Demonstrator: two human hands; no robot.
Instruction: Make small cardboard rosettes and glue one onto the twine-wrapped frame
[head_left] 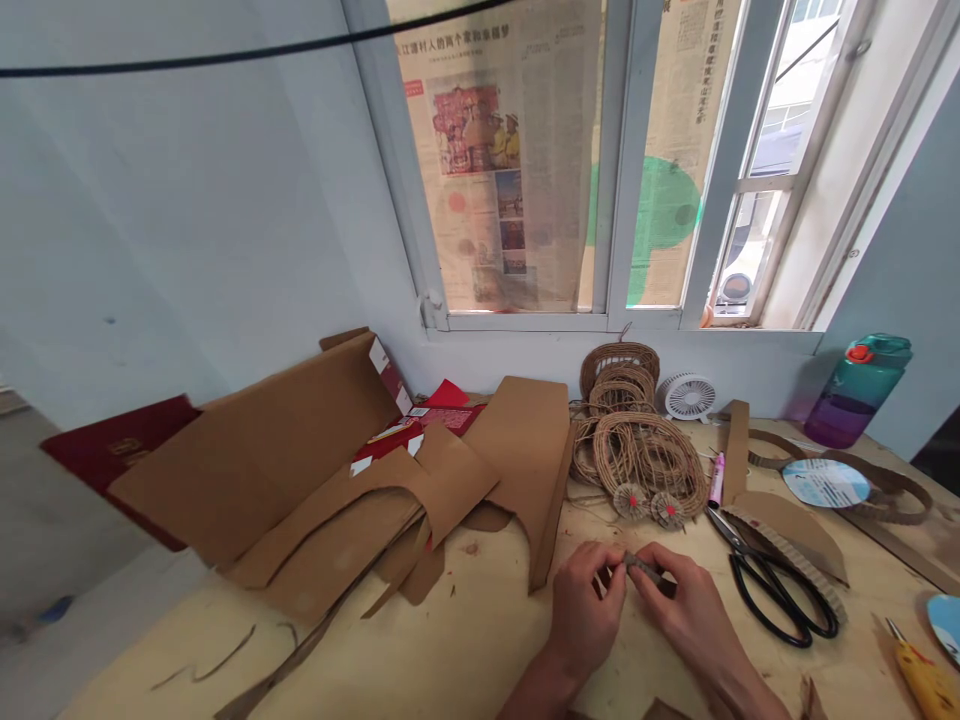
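Between my two hands is a short strip of corrugated cardboard (646, 568), pinched at its ends above the wooden table. My left hand (587, 603) closes thumb and fingers on the strip's left end. From the other side my right hand (686, 600) grips it the same way, and the fingers hide part of it. Just beyond my hands lie two small rolled cardboard discs with red centres (667, 510), against a twine-wound oval piece (651, 460). To the right of my right hand rest black-handled scissors (780, 590).
Cut cardboard sheets (450, 480) and a large cardboard box (262, 450) spread across the left. A pink marker (717, 480), a white fan (688, 398) and a water bottle (859, 390) stand or lie at the back right. A yellow glue gun (926, 680) is at the right edge.
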